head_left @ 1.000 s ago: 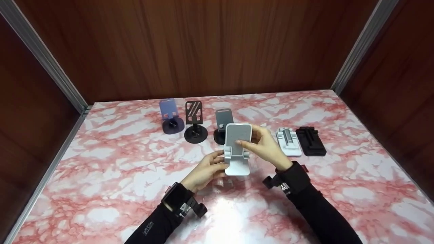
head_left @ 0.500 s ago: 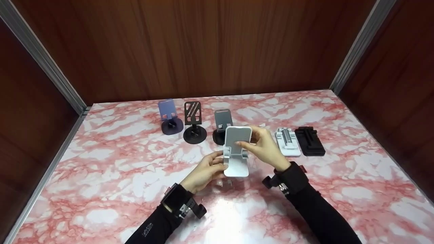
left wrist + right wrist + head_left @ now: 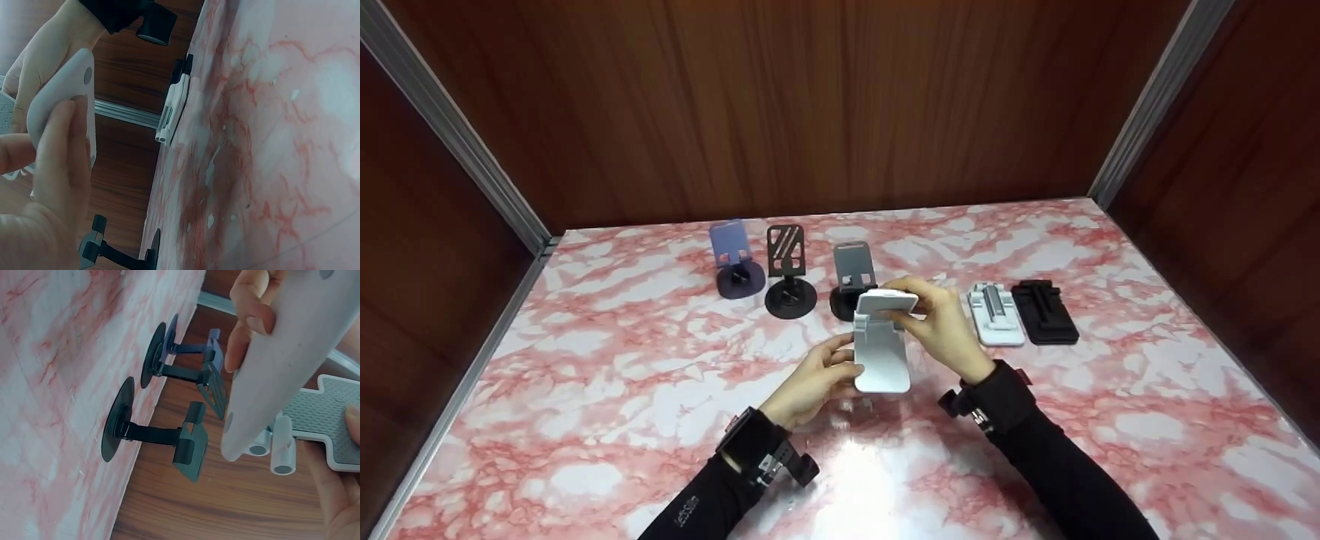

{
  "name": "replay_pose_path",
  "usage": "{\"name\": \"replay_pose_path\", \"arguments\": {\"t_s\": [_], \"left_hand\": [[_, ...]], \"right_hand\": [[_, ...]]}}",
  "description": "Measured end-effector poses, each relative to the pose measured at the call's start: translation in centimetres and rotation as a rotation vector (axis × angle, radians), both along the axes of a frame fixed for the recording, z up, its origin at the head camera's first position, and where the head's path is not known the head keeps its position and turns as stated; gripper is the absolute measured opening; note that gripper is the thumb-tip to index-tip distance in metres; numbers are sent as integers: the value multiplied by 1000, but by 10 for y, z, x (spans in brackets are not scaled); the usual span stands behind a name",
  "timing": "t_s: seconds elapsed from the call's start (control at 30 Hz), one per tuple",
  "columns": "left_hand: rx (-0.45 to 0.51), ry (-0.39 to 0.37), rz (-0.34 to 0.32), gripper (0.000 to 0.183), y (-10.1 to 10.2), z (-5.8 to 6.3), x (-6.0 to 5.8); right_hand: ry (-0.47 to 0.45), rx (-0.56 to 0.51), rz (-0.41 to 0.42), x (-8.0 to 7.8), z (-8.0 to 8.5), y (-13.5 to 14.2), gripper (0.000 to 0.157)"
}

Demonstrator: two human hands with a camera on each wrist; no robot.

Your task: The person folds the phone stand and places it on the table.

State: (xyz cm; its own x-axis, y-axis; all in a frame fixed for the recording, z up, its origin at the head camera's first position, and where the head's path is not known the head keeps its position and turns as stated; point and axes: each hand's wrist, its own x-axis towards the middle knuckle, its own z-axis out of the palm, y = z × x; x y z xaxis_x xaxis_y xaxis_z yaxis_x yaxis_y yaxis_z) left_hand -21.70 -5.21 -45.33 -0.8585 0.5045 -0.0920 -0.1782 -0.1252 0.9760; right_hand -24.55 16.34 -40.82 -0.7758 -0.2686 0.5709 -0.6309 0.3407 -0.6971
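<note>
White stand (image 3: 879, 346) aloft, nearside of grey stand (image 3: 853, 261); left hand (image 3: 814, 380) pinches plate (image 3: 883, 364), right hand (image 3: 943, 330) pinches tilted panel (image 3: 877, 301); step likely angling panel; next move probably needs plate kept steady

Left of your left hand (image 3: 814, 379), marbled pink tabletop (image 3: 607, 356) gives room. Ahead, an upright purple phone stand (image 3: 730, 241), slotted black stand (image 3: 790, 298) and grey stand (image 3: 853, 261) block you; rightward lie a folded white stand (image 3: 1001, 331) and folded black stand (image 3: 1048, 321).

A smooth white plastic folding stand (image 3: 883, 360) bears a rough-textured grey pad (image 3: 323, 412); the red-and-white marbled tabletop (image 3: 607, 390) gleams, glossy, below a brown wood-grain panel (image 3: 825, 105).
</note>
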Motion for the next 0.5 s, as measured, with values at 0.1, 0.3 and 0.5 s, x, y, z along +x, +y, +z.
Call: {"name": "replay_pose_path", "arguments": {"t_s": [0.1, 0.3, 0.5], "left_hand": [[-4, -3, 16, 70, 1, 1, 0], [-28, 5, 51, 70, 0, -1, 0], [-34, 13, 92, 65, 1, -2, -1]], "right_hand": [[31, -12, 6, 0, -1, 0, 28], [119, -9, 15, -1, -4, -1, 28], [250, 52, 7, -5, -10, -2, 25]]}}
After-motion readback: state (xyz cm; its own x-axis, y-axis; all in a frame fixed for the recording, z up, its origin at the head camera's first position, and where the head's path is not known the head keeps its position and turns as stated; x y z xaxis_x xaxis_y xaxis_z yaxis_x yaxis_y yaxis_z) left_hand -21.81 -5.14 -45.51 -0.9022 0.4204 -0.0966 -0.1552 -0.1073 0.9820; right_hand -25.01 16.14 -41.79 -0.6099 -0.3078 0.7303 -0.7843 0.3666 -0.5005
